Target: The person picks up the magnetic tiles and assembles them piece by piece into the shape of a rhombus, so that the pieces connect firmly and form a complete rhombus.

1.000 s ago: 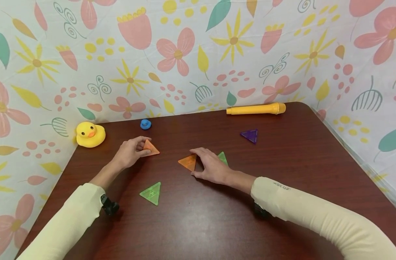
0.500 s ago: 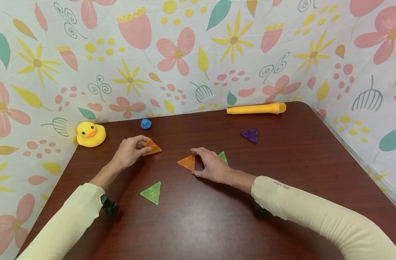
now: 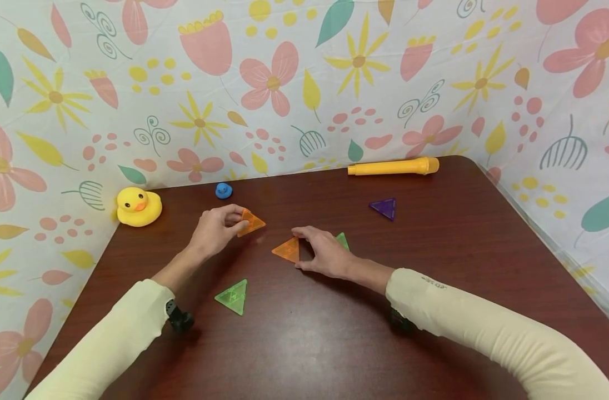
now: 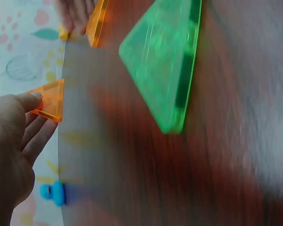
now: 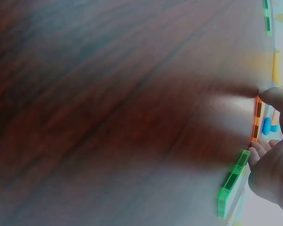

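Observation:
In the head view my left hand [image 3: 215,229] pinches a translucent orange triangular magnetic tile [image 3: 253,222] between thumb and fingers, and the tile is tilted. The left wrist view shows the thumb across the face of this orange tile [image 4: 52,101]. My right hand [image 3: 325,254] holds a second orange triangular tile [image 3: 286,250] low at the table, thumb and a finger at two of its corners. That second tile shows edge-on in the right wrist view, between the fingertips [image 5: 253,151]. A green triangular tile [image 3: 342,241] lies partly hidden behind the right hand. Another green tile [image 3: 234,297] lies nearer the front.
A purple triangular tile [image 3: 384,208] lies to the right on the brown table [image 3: 304,355]. Along the back stand a yellow rubber duck [image 3: 139,207], a small blue duck [image 3: 223,191] and a yellow toy microphone [image 3: 393,166]. A flower-patterned cloth [image 3: 264,133] hangs behind the table.
My left hand has moved right with its orange tile, closer to the tile at the right hand. The right hand has stayed nearly still.

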### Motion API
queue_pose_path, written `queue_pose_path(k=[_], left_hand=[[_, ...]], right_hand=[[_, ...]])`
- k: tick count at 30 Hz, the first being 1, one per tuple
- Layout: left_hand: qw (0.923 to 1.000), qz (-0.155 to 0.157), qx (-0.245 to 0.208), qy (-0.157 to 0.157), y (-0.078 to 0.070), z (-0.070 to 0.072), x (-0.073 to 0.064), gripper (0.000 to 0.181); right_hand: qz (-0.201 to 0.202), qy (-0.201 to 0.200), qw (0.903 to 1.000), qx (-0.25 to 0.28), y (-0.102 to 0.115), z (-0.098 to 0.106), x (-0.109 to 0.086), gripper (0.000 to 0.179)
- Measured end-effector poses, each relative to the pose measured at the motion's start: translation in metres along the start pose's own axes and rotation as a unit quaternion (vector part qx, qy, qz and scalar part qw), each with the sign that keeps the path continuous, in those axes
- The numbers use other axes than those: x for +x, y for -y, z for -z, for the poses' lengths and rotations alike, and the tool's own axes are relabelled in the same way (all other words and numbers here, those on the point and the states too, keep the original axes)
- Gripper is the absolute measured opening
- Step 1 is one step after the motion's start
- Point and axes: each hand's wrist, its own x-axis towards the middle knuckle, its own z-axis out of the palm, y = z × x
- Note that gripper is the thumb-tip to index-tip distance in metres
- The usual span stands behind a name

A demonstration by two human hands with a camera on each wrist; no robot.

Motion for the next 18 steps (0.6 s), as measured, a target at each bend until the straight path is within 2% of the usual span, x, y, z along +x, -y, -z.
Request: queue_pose_path(k=[4,8,18], left_hand=[[0.9999,-0.012,0.002,-0.004,-0.013,-0.012,0.001,0.029],[0.9999,-0.012,0.005,0.002,-0.022,-0.023,0.001,0.029],[0.9992,-0.036,-0.014,0.014,-0.035,-0.046,0.001,0.023]], right_hand=[[-0.006,0.004,1.0000,-0.001,0.000,0.001,0.001,0.074],[-0.009,0.006,0.9999,0.003,0.000,0.001,0.001,0.074],[-0.004,0.003,1.0000,0.005,0.000,0.002,0.000,0.074]])
